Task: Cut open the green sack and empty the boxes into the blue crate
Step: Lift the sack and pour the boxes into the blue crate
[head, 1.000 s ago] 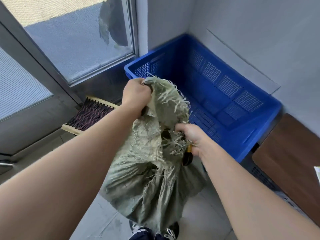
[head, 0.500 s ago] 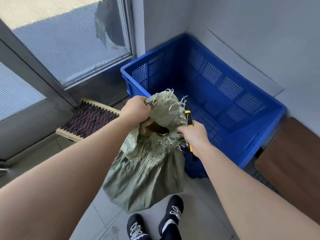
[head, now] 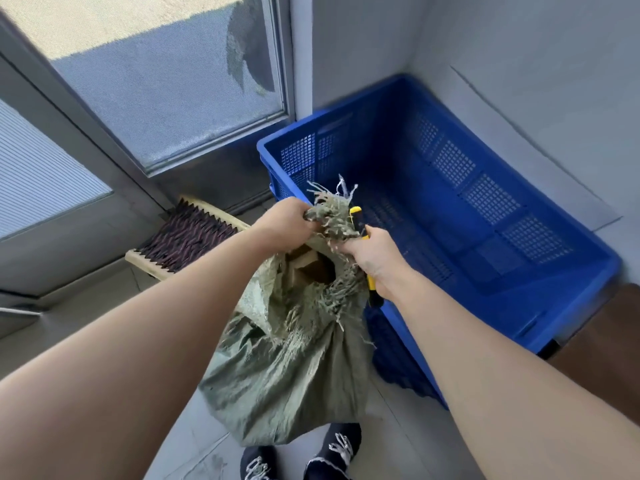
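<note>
The green woven sack (head: pixel 287 368) hangs above the floor, its frayed cut mouth held up by both hands. My left hand (head: pixel 285 220) grips the top left edge of the mouth. My right hand (head: pixel 372 256) grips the right edge together with a yellow-and-black utility knife (head: pixel 356 216). Through the opening, brown cardboard boxes (head: pixel 304 268) show inside the sack. The blue crate (head: pixel 571 289) stands on the floor just right of the sack, with nothing visible inside.
A wooden brush with dark bristles (head: pixel 183 237) lies on the floor to the left, by a glass door (head: pixel 166 91). A brown board (head: pixel 602 348) sits at the right beyond the crate. My shoes (head: pixel 332 452) are below the sack. Grey walls close the corner.
The sack has been lowered and its mouth gathered closer between my hands. The opening now faces up and shows the boxes. The view shifted so the crate sits farther right.
</note>
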A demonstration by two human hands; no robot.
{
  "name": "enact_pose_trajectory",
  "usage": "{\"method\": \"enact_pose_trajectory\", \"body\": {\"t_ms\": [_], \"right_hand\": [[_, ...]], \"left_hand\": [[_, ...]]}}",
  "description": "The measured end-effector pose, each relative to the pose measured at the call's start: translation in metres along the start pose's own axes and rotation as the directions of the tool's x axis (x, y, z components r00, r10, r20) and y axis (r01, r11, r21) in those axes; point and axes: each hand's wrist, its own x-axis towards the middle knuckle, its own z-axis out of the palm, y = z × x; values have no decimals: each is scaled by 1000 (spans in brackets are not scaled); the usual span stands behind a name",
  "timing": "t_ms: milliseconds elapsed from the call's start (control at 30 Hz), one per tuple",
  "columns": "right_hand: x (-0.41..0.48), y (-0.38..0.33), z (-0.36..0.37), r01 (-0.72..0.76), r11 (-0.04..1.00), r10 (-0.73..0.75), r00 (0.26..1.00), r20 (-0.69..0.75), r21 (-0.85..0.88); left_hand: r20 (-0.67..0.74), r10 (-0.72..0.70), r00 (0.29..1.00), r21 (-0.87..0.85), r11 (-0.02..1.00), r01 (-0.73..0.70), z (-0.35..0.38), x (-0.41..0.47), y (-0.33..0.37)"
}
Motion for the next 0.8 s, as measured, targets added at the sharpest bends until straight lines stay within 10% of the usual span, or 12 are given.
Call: {"method": "enact_pose_trajectory", "body": {"t_ms": [167, 333, 433, 567, 667, 800], "right_hand": [[17, -13, -21, -190, 934, 206, 978, -20, 303], [35, -17, -39, -270, 867, 323, 944, -59, 419], [44, -16, -43, -306, 855, 372, 924, -84, 419], [53, -16, -53, -315, 850, 423, 885, -193, 422], [62, -9, -68, -337, 838, 482, 826, -293, 430], [67, -4, -78, -287, 767, 532, 784, -320, 574]], "left_hand": [[-149, -70, 986, -210, 977, 37, -1, 9, 5], [-113, -218, 969, 472, 847, 246, -1, 6, -11], [-218, -220, 951, 523, 796, 305, -12, 10, -24], [-322, -244, 915, 61, 959, 278, -26, 29, -22], [-232, -369, 900, -515, 832, 208, -26, 50, -16], [-214, -305, 928, -564, 814, 138, -3, 77, -22]]}}
